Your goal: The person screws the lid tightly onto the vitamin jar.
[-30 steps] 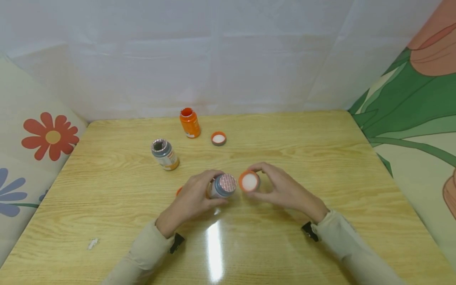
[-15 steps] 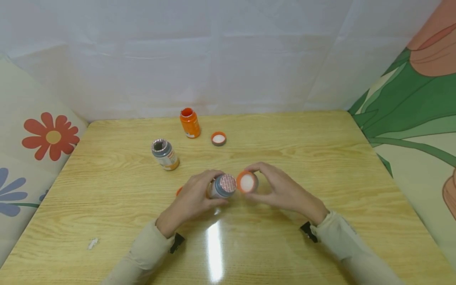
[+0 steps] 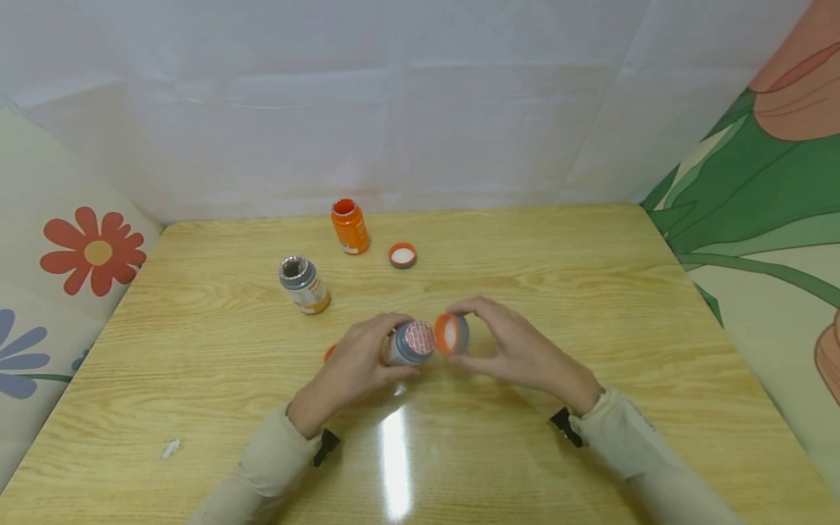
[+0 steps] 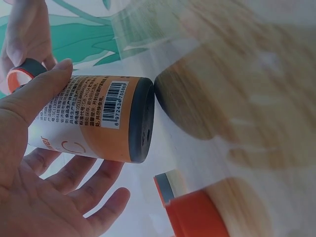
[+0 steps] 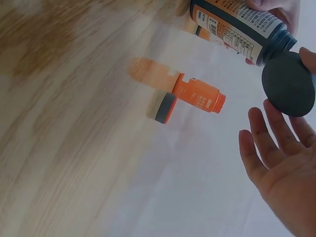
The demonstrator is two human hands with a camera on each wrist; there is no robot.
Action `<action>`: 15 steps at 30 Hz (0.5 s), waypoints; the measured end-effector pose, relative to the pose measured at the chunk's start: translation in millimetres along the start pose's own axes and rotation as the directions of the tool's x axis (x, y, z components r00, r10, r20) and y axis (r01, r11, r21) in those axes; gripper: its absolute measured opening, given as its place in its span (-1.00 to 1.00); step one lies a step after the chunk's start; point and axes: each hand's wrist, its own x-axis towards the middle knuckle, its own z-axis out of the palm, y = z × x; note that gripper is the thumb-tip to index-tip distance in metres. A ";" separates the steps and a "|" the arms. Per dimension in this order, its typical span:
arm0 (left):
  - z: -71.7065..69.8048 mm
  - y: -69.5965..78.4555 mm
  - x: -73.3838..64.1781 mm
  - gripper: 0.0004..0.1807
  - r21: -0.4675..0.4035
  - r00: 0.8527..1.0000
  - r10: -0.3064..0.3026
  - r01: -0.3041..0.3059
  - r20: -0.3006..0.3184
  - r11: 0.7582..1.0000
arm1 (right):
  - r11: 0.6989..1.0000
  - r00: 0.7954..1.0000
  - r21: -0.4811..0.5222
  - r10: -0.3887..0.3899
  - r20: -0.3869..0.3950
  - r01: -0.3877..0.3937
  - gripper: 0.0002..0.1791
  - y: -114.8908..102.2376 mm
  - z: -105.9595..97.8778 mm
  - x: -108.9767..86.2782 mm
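My left hand [image 3: 354,364] grips a labelled bottle [image 4: 98,118] by its body. In the head view the bottle's mouth carries a pinkish brick-patterned seal [image 3: 420,337] and leans toward the right. Between thumb and fingers, my right hand [image 3: 518,343] holds a cap [image 3: 453,334], grey outside, orange at the rim and white inside. The cap stands on edge right beside the bottle's mouth, its inside facing the seal. From the right wrist, the cap's grey flat top [image 5: 288,84] shows, overlapping the bottle's neck.
An open orange bottle [image 3: 351,230] stands at the back, with an upturned cap [image 3: 402,255] to its right. Another open bottle [image 3: 305,286], grey-necked, stands at left. An orange piece [image 3: 330,352] peeks out behind my left hand. White scrap [image 3: 170,448] lies at front left of the table [image 3: 590,262].
My right hand has brought the cap slightly left to the bottle's mouth and turned it from facing up to facing the seal. The left hand and bottle have stayed put.
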 end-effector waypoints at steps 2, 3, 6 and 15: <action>0.1 -0.3 0.0 -0.25 -0.001 1.000 0.001 -0.001 0.002 1.000 | 1.000 1.000 0.004 -0.019 -0.008 0.019 -0.33 -1.1 0.6 1.4; 0.0 -0.4 -0.1 -0.26 -0.003 1.000 0.001 -0.001 0.004 1.000 | 1.000 1.000 0.005 -0.028 -0.011 0.028 -0.32 -1.7 0.9 2.0; -0.2 -0.4 -0.1 -0.26 -0.009 1.000 0.002 -0.002 0.008 1.000 | 0.999 0.999 0.012 -0.042 -0.020 0.042 -0.31 -3.6 2.3 4.4; 0.2 -1.5 0.1 -0.26 -0.003 1.000 0.014 -0.014 0.005 1.000 | 0.996 0.995 -0.006 -0.089 -0.033 0.089 -0.28 -9.0 7.0 11.5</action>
